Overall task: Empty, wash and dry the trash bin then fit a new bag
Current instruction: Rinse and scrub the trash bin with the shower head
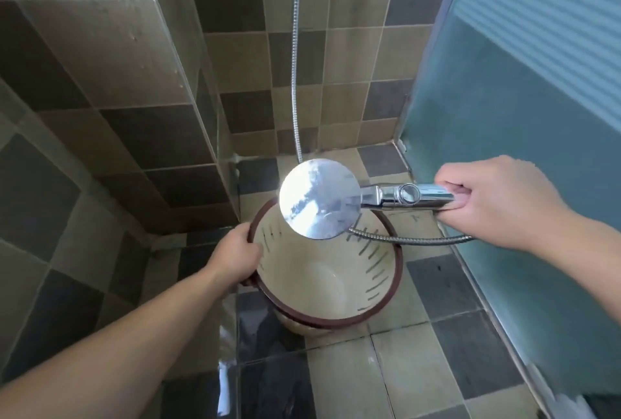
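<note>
One trash bin (331,279) stood on the tiled floor (420,361) just below the centre of the frame, cream inside with a dark red rim and rows of slits in its wall. It was tipped a little, its mouth facing up toward the camera, and nothing showed inside it.

Two hands were in view. The left hand (235,255), coming up from the lower left, gripped the bin's rim at its left edge, fingers curled over the lip. The right hand (494,200), at the right of the frame, was closed round the handle of one chrome shower head (319,198), whose round face hung over the upper part of the bin's mouth. One metal hose (408,239) looped from under the handle across the bin's far rim and also ran up the wall at top centre.

The bin sat in a corner: tiled walls (111,89) closed in on the left and behind, and one frosted glass panel (524,156) bounded the right side. Open floor lay in front of the bin, toward the bottom of the frame, with a wet sheen at lower centre.
</note>
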